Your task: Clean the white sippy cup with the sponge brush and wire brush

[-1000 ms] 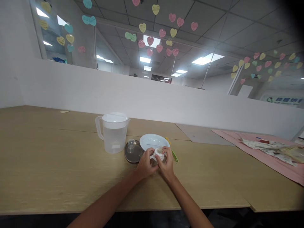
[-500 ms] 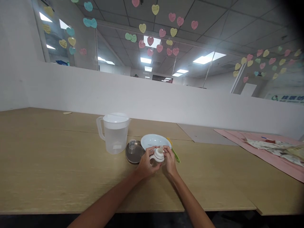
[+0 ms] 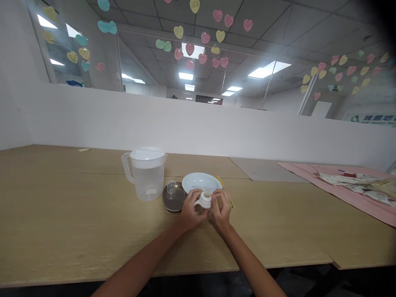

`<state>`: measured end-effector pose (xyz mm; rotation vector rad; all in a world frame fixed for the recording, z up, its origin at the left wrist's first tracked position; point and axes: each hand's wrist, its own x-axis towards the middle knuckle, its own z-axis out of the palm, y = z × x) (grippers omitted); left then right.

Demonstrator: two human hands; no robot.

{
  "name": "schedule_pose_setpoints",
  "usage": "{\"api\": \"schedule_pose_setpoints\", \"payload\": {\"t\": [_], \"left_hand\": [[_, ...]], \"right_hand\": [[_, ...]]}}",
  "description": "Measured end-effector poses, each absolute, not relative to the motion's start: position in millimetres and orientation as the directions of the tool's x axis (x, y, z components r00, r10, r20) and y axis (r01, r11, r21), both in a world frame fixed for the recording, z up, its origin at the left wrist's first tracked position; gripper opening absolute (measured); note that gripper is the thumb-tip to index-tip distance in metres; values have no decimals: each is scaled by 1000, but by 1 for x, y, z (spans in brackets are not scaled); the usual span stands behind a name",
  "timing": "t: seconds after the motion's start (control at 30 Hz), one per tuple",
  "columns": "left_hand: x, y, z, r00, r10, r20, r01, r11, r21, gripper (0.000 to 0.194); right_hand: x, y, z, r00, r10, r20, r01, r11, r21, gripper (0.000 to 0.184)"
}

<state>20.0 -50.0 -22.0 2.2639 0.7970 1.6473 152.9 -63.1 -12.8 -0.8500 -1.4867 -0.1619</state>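
Note:
Between my two hands is a baby bottle (image 3: 204,200) with a white collar, a side handle and a pale teat on top. My left hand (image 3: 189,211) is closed round its left side, by the handle. My right hand (image 3: 222,209) has its fingertips bent against the collar from the right. The lower part of the bottle is mostly hidden by my fingers. Just left of my left hand, a clear dome-shaped cap (image 3: 171,188) stands on a round metal tray (image 3: 176,203). Behind the bottle sits a white oval bowl (image 3: 201,180).
A clear plastic pitcher (image 3: 149,178) of liquid stands left of the tray. A yellow and green utensil (image 3: 220,180) lies partly hidden beside the bowl. Pink cloth (image 3: 305,173) with papers covers the table's right side. A low white wall (image 3: 123,119) borders the back.
My right hand has shifted its fingers on the collar and now covers more of the green utensil. The bottle stays in my left hand. The camera view has tilted slightly.

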Motion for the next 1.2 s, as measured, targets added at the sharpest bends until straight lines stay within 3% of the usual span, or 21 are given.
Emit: {"api": "schedule_pose_setpoints", "payload": {"t": [0.17,0.27,0.33,0.43,0.5,0.6,0.73,0.87,1.03,1.2], "left_hand": [[20,-51,-23,229,571,788,315,-810,495,62],[21,-53,-25,222,604,765,308,-788,533,69],[21,-54,-26,225,609,761,308,-785,537,67],[22,-55,-25,219,626,749,301,-773,558,67],[22,-55,-25,220,644,733,289,-761,581,70],[22,-55,-23,231,657,718,266,-752,603,75],[21,-56,-20,270,659,702,231,-752,617,83],[19,-57,-20,303,686,661,216,-725,653,91],[19,-60,-19,304,718,626,242,-694,679,94],[18,-60,-15,314,700,641,234,-712,662,88]], "right_hand": [[152,-68,-9,-2,239,971,608,771,-188,11],[152,-69,-13,-59,202,978,595,793,-128,15],[151,-67,-17,26,247,969,566,795,-218,16],[149,-64,-23,228,430,874,476,733,-485,22],[149,-62,-24,229,543,808,422,693,-585,30],[150,-61,-24,91,606,790,397,706,-587,35],[150,-61,-19,-33,598,801,488,709,-510,30],[145,-59,-16,36,608,793,567,641,-517,21],[142,-55,-19,180,627,758,562,567,-603,30],[147,-56,-21,60,617,784,501,661,-559,28]]}}
